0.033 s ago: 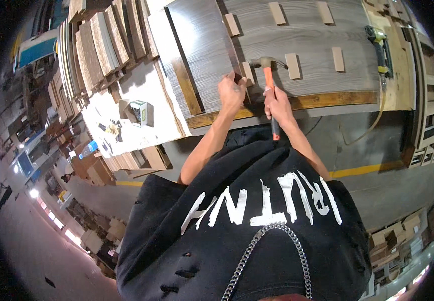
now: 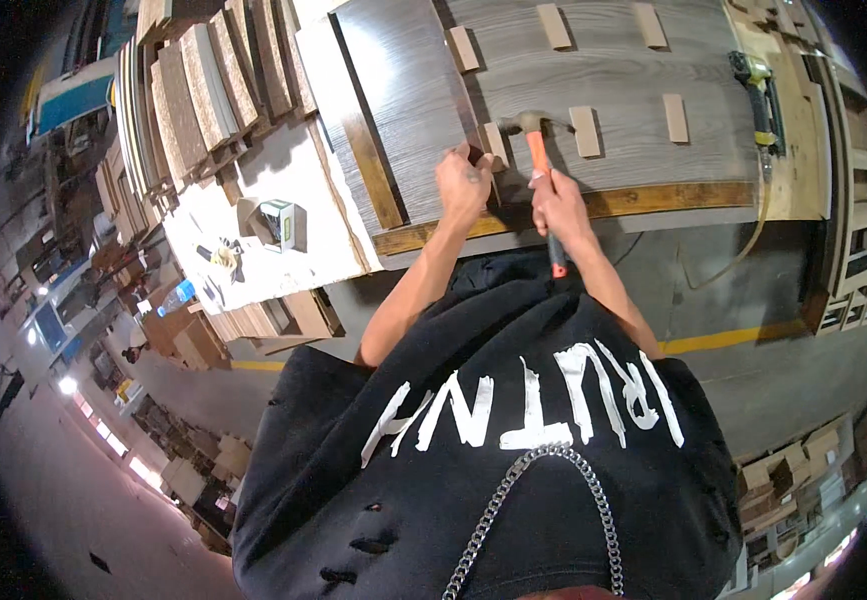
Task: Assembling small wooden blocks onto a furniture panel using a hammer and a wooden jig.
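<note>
Right hand point(image 2: 556, 205) closed round orange hammer point(image 2: 538, 160), handle running away from body, head just beyond small wood block point(image 2: 494, 145) pinched by left hand point(image 2: 463, 182) on grey panel point(image 2: 613, 70)

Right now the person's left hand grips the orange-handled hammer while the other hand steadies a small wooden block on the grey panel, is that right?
Not quite: the head view shows the right hand gripping the orange-handled hammer, while the left hand steadies the small wooden block on the grey panel.

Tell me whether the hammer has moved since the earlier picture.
No. The hammer head sits at the same small wood block on the grey panel, gripped by the right hand.
</note>
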Action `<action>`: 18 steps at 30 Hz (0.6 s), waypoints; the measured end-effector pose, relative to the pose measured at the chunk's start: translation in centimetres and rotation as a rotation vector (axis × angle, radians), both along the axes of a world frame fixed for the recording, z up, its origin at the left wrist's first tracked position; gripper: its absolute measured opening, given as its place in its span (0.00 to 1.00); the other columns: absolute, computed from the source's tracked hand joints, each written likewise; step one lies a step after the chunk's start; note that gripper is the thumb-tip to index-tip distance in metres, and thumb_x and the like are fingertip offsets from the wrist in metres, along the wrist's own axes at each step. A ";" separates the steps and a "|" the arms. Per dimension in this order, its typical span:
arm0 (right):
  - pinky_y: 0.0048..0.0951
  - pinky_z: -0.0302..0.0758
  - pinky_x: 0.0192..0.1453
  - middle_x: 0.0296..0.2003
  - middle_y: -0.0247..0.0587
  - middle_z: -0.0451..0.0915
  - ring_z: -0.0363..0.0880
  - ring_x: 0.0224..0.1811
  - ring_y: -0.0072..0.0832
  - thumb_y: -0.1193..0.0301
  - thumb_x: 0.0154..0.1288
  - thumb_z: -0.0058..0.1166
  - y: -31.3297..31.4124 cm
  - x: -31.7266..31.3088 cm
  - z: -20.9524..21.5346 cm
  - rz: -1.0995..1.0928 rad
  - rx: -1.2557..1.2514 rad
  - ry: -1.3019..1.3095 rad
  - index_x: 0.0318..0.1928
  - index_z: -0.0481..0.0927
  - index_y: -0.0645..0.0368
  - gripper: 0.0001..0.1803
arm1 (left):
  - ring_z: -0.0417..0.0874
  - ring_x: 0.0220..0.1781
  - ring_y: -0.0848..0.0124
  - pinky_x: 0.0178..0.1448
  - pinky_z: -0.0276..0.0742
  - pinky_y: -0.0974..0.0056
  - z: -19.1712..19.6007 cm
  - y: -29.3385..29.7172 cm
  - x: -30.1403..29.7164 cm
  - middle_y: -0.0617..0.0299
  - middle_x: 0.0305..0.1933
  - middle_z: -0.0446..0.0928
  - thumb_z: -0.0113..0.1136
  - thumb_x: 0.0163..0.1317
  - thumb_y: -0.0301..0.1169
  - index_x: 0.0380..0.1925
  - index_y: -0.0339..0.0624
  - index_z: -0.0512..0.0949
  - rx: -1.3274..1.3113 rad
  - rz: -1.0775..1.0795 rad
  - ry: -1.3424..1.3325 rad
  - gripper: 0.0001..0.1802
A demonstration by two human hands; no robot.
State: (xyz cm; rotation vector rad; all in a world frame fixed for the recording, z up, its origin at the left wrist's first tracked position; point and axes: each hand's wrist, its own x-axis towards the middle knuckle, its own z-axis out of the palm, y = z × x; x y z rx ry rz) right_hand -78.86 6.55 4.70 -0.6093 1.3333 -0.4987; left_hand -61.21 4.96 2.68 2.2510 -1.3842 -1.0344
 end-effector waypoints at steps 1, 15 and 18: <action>0.26 0.64 0.14 0.17 0.30 0.65 0.66 0.12 0.20 0.61 0.78 0.43 -0.2 -0.4 -0.7 -0.026 -0.068 -0.005 0.35 0.69 0.60 0.16 | 0.80 0.40 0.37 0.46 0.74 0.44 0.3 -0.2 -0.2 0.33 0.38 0.77 0.69 0.55 0.32 0.35 0.28 0.78 -0.001 0.000 0.002 0.16; 0.25 0.63 0.14 0.17 0.30 0.64 0.65 0.12 0.19 0.61 0.78 0.42 -1.0 0.0 -0.6 0.017 -0.002 -0.065 0.40 0.71 0.62 0.16 | 0.81 0.27 0.46 0.36 0.74 0.49 -0.1 -0.2 -0.4 0.38 0.23 0.78 0.68 0.58 0.33 0.29 0.26 0.77 -0.102 -0.051 -0.138 0.16; 0.28 0.66 0.15 0.17 0.31 0.66 0.68 0.13 0.21 0.62 0.78 0.43 -1.2 -0.7 -0.8 -0.104 -0.001 -0.061 0.37 0.70 0.63 0.16 | 0.79 0.24 0.46 0.34 0.73 0.50 -1.1 0.1 0.0 0.39 0.20 0.76 0.68 0.57 0.32 0.25 0.27 0.76 -0.171 -0.053 -0.119 0.16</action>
